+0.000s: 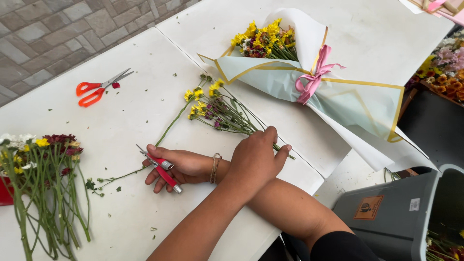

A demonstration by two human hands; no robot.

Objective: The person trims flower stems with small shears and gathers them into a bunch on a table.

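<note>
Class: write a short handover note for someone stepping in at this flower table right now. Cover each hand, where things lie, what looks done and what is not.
Left hand: crossed over the right arm, gripping the small flower bunch by its stems on the white table.
Right hand: gripping a red cutter.
Done: one wrapped bouquet, tied with a pink ribbon.
Not wrapped: the bunch in hand and the loose flowers at the left edge.
Orange scissors lie apart, untouched.
</note>
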